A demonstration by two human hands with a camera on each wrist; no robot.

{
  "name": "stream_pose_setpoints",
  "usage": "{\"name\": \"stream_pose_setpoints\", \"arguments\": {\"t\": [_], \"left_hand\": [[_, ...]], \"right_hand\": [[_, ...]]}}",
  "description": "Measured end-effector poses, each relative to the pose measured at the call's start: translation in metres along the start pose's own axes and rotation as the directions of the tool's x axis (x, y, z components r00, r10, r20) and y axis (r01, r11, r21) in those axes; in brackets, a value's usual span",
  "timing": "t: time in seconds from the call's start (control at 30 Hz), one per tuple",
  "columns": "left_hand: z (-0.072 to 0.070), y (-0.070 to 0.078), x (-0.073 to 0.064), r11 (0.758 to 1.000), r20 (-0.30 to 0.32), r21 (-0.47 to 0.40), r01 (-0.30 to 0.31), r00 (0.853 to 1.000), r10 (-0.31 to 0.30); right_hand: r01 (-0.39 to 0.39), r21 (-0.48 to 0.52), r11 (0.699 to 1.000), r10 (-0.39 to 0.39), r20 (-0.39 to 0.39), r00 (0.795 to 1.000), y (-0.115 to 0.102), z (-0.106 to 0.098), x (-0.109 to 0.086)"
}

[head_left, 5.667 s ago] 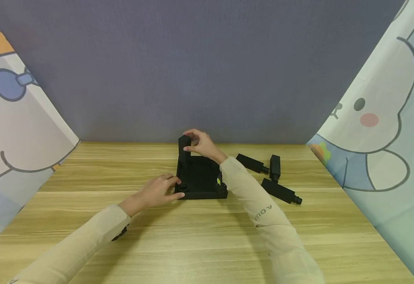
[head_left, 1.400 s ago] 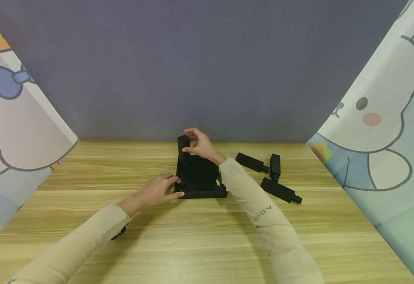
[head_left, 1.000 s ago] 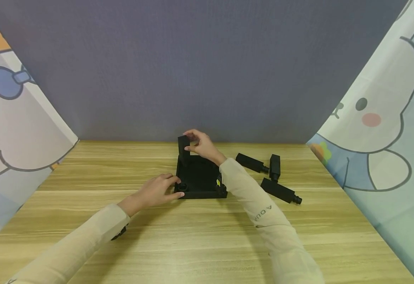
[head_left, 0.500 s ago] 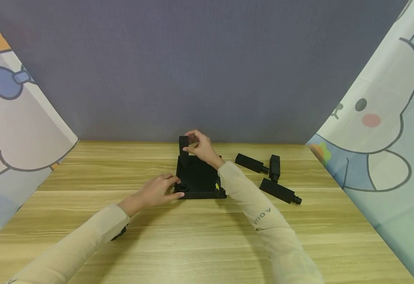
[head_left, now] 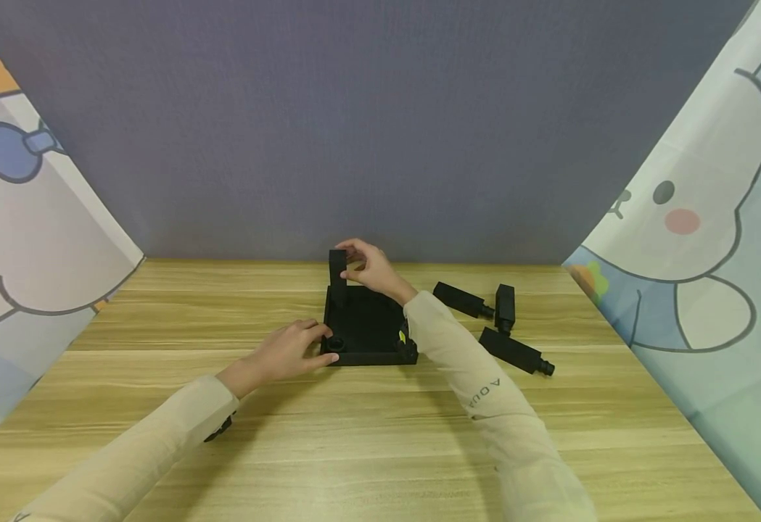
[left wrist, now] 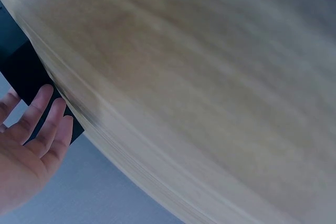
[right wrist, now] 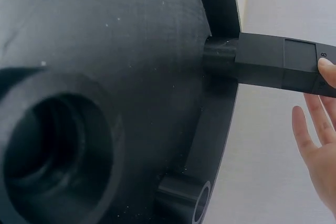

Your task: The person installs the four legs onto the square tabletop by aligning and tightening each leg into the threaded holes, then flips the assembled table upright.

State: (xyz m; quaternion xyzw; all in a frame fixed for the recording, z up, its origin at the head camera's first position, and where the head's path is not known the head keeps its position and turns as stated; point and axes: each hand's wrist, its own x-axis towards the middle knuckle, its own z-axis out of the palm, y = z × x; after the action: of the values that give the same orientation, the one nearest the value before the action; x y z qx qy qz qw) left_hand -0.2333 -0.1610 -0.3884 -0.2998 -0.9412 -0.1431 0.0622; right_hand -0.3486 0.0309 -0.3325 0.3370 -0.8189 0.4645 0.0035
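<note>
In the head view my right hand (head_left: 375, 271) pinches the upper part of a black square leg (head_left: 337, 265) between thumb and fingers. The leg stands upright at the back left corner of a black square base (head_left: 370, 358) with raised walls. In the right wrist view, the narrower round end of the leg (right wrist: 262, 59) sits in the corner socket. My left hand (head_left: 284, 351) holds the base by its front left corner, thumb at the front wall and fingers by the left wall. A round socket (head_left: 335, 344) shows beside those fingers.
To the right on the wooden table lie three loose black legs with round ends: one at the back (head_left: 460, 299), one pointing forward (head_left: 505, 308) and one nearest (head_left: 517, 351). A grey panel (head_left: 354, 130) rises behind the table, with printed cloths at both sides.
The leg has turned about its upright axis, one flat face now towards the front. My right fingers have shifted slightly on it. My left hand and the base stay in place.
</note>
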Motion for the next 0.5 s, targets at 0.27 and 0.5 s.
{"name": "stream_pose_setpoints", "arguments": {"t": [0.27,0.5], "left_hand": [[0.0002,-0.0009,-0.0002,1.000,0.006,-0.007,0.001,1.000,-0.001],[0.0005,-0.0020,-0.0003,1.000,0.015,-0.007,0.006,1.000,-0.006]], "right_hand": [[-0.008,-0.010,1.000,0.007,-0.084,0.996,0.0123,0.0067,0.0001],[-0.005,-0.021,1.000,0.002,-0.114,0.993,0.0105,0.0097,-0.0020]]}}
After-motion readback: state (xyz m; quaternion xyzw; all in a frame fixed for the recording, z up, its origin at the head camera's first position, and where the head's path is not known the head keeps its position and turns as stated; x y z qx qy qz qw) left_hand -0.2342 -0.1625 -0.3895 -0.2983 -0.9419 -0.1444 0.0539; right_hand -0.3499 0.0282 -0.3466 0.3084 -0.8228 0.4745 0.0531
